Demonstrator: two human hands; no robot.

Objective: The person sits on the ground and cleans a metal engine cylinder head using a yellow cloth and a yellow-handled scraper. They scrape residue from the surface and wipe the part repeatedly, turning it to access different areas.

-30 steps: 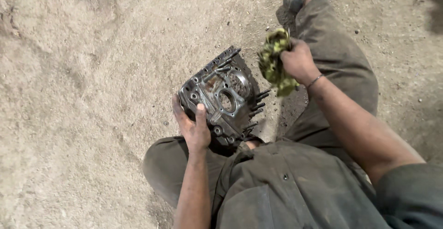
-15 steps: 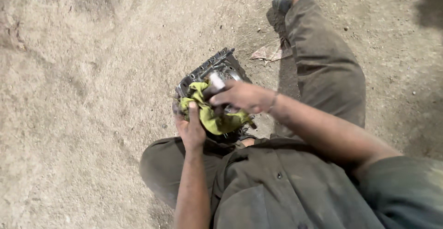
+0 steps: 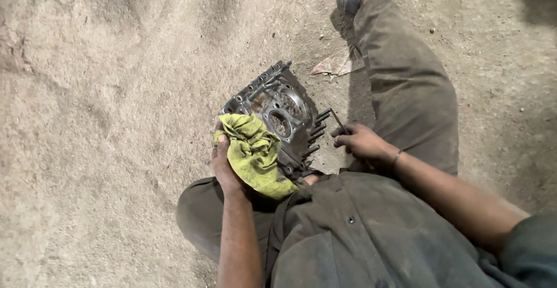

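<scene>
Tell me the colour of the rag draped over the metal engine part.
Yellow-green, with dirty smudges; the rag shows best in the head view.

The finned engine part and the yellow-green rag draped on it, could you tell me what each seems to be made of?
The engine part looks like cast metal, probably aluminium or iron: dull grey, grimy, with rigid fins, studs and machined bores. The rag looks like soft woven cloth, likely cotton: it folds and creases limply, matte and stained. The left hand steadies the part's edge beside the rag; the right hand holds a thin dark rod, seemingly metal.
</scene>
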